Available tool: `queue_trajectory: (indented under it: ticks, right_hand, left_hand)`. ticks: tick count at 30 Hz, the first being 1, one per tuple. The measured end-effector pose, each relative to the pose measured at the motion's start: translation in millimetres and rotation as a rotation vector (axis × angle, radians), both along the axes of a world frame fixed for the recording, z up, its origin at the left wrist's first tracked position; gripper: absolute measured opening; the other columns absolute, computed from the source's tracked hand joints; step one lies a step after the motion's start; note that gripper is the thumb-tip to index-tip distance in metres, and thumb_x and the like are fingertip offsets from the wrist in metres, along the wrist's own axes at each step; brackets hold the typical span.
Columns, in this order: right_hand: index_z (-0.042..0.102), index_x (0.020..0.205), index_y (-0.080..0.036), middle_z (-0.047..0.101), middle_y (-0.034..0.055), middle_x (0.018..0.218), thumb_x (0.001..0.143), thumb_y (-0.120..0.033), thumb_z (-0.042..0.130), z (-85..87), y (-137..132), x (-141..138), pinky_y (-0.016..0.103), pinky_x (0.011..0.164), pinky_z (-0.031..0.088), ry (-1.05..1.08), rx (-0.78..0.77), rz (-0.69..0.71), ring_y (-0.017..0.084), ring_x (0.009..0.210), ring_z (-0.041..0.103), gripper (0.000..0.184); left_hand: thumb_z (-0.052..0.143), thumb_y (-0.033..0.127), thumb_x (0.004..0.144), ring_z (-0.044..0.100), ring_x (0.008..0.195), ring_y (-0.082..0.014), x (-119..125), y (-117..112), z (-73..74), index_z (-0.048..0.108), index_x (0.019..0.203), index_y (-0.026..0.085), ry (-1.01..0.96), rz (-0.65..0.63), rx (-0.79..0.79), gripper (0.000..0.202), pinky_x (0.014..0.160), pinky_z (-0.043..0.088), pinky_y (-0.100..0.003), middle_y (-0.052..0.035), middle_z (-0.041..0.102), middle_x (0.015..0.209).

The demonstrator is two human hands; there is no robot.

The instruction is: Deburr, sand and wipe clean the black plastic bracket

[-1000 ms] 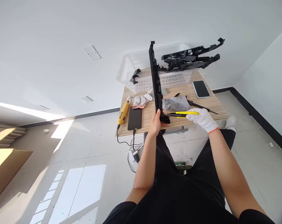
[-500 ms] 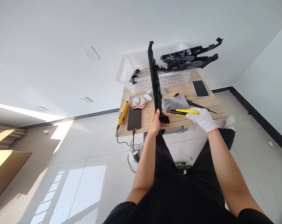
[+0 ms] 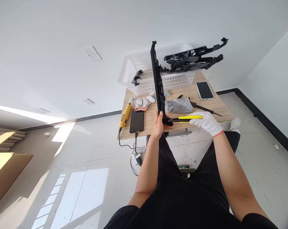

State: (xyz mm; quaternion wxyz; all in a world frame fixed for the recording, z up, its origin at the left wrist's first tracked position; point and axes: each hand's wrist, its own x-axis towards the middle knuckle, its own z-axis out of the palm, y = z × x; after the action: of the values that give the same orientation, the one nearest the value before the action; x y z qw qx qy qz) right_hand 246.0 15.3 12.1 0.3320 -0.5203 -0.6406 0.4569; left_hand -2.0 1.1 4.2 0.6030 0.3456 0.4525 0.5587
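Observation:
My bare left hand point(image 3: 158, 125) grips the lower end of a long black plastic trim piece point(image 3: 157, 76), which stands up and leans slightly over the table's front. My right hand point(image 3: 206, 122), in a white knit glove with an orange cuff, is closed around a yellow-and-black utility knife point(image 3: 190, 117). The knife's dark blade end points left and meets the foot of the trim piece; whether it cuts in cannot be made out. Behind the knife lies a grey knit cloth or sleeve point(image 3: 178, 105).
A white plastic basket point(image 3: 179, 83) holds several black trim pieces point(image 3: 193, 58). On the wooden table point(image 3: 221, 109) lie a phone point(image 3: 204, 90), a yellow rotary tool point(image 3: 125, 116), a black power bank point(image 3: 136, 121) with a cable, and a white glove point(image 3: 142, 102). Cardboard point(image 3: 10, 178) stands at left.
My right hand has tilted the knife and lowered its tip onto the foot of the trim piece. My left hand and the trim piece have barely moved.

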Motion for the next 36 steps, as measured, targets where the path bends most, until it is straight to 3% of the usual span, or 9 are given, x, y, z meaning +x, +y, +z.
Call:
queue_trajectory:
  ticks: [3, 9, 15, 18, 21, 24, 28, 31, 36]
  right_hand:
    - [0.079, 0.106, -0.019, 0.074, 0.0078, 0.096, 0.072, -0.045, 0.080, 0.3, 0.2, 0.2, 0.027, 0.058, 0.050, -0.003, 0.020, 0.015, 0.019, 0.075, 0.066, 0.043]
    - [0.079, 0.107, -0.021, 0.072, 0.0053, 0.084, 0.071, -0.049, 0.080, -1.5, -0.1, 0.0, 0.026, 0.051, 0.046, -0.001, 0.012, -0.007, 0.015, 0.063, 0.059, 0.045]
    - [0.078, 0.106, -0.019, 0.069, 0.0044, 0.078, 0.069, -0.049, 0.081, -1.3, -0.4, -0.1, 0.025, 0.046, 0.042, 0.014, -0.027, -0.013, 0.012, 0.056, 0.052, 0.047]
    - [0.078, 0.107, -0.020, 0.068, 0.0040, 0.075, 0.070, -0.049, 0.080, -1.1, -0.2, -0.2, 0.024, 0.043, 0.039, 0.043, -0.047, -0.091, 0.012, 0.052, 0.049, 0.047]
    - [0.079, 0.104, -0.021, 0.069, 0.0042, 0.077, 0.069, -0.049, 0.081, -2.3, 0.6, 0.6, 0.025, 0.044, 0.041, 0.028, -0.036, -0.015, 0.013, 0.054, 0.052, 0.045]
    - [0.078, 0.104, -0.021, 0.066, 0.0035, 0.069, 0.070, -0.051, 0.079, -4.1, 1.6, 1.5, 0.025, 0.041, 0.039, 0.019, -0.033, -0.079, 0.012, 0.050, 0.049, 0.046]
    - [0.079, 0.102, -0.020, 0.069, 0.0053, 0.076, 0.067, -0.049, 0.082, -4.7, 2.0, 1.7, 0.025, 0.044, 0.042, 0.026, -0.031, -0.011, 0.013, 0.055, 0.053, 0.045]
    - [0.079, 0.104, -0.020, 0.067, 0.0041, 0.071, 0.069, -0.050, 0.080, -3.4, 1.4, 1.1, 0.025, 0.043, 0.040, 0.034, -0.038, -0.081, 0.012, 0.052, 0.050, 0.045]
    - [0.079, 0.102, -0.021, 0.071, 0.0050, 0.079, 0.068, -0.048, 0.081, -1.0, 0.6, 1.3, 0.026, 0.046, 0.044, 0.011, -0.029, -0.025, 0.015, 0.057, 0.056, 0.043]
  left_hand:
    - [0.059, 0.053, 0.090, 0.069, 0.092, -0.0211, -0.6, 0.5, -0.8, 0.045, 0.105, 0.026, 0.003, -0.005, 0.004, 0.034, 0.064, 0.064, -0.032, -0.0001, 0.057, 0.089]
    - [0.061, 0.050, 0.088, 0.068, 0.091, -0.0185, -2.1, 1.2, -1.3, 0.037, 0.110, 0.029, -0.026, -0.029, 0.025, 0.039, 0.070, 0.063, -0.033, 0.0027, 0.057, 0.088]
    - [0.060, 0.039, 0.081, 0.068, 0.090, -0.0185, -5.0, 1.5, -4.2, 0.032, 0.114, 0.031, -0.085, -0.068, 0.030, 0.044, 0.066, 0.062, -0.031, 0.0034, 0.058, 0.091]
    - [0.060, 0.034, 0.074, 0.067, 0.092, -0.0185, -6.6, 1.5, -6.0, 0.031, 0.115, 0.031, -0.086, -0.080, 0.028, 0.050, 0.069, 0.062, -0.032, 0.0037, 0.058, 0.093]
    - [0.058, 0.030, 0.070, 0.067, 0.093, -0.0191, -7.9, 1.6, -7.5, 0.031, 0.116, 0.031, -0.088, -0.096, 0.038, 0.053, 0.070, 0.062, -0.034, 0.0037, 0.058, 0.093]
    - [0.056, 0.028, 0.067, 0.067, 0.094, -0.0205, -8.6, 1.7, -7.9, 0.031, 0.113, 0.030, -0.099, -0.106, 0.049, 0.052, 0.067, 0.062, -0.034, 0.0030, 0.058, 0.094]
    - [0.054, 0.024, 0.065, 0.066, 0.093, -0.0187, -8.5, 1.0, -6.1, 0.031, 0.112, 0.030, -0.103, -0.118, 0.054, 0.053, 0.068, 0.062, -0.033, 0.0033, 0.058, 0.095]
    - [0.053, 0.021, 0.063, 0.065, 0.091, -0.0160, -8.1, 0.7, -4.8, 0.031, 0.112, 0.031, -0.105, -0.117, 0.048, 0.055, 0.071, 0.063, -0.032, 0.0044, 0.057, 0.094]
    - [0.053, 0.021, 0.064, 0.066, 0.094, -0.0175, -7.6, 1.1, -5.1, 0.038, 0.110, 0.028, -0.104, -0.109, 0.021, 0.049, 0.073, 0.064, -0.035, 0.0032, 0.057, 0.096]
